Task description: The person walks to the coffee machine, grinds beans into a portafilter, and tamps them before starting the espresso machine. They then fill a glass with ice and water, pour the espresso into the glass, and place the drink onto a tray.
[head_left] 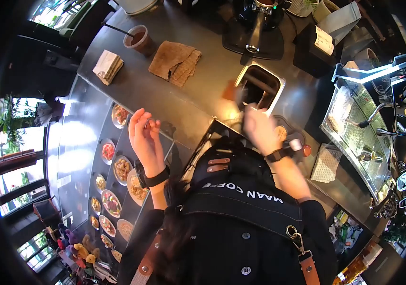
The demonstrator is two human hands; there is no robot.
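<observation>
My left hand [145, 135] is raised near the counter's edge, fingers loosely bent and apart, nothing in them. My right hand [261, 130] is smeared by motion just in front of a rectangular metal container [283, 84] with a dark inside, set at the counter. Beside that container is a blurred brown shape [229, 91]; whether my right hand holds it cannot be made out. A folded brown cloth [172, 61] lies on the counter beyond my left hand. Black bands circle both wrists.
Farther back stand a plastic cup with a brown drink [140, 40], a stack of napkins [108, 65] and a black machine with a portafilter handle [256, 35]. A sink area [354, 114] is at right. Pictures of dishes [112, 203] cover the left side.
</observation>
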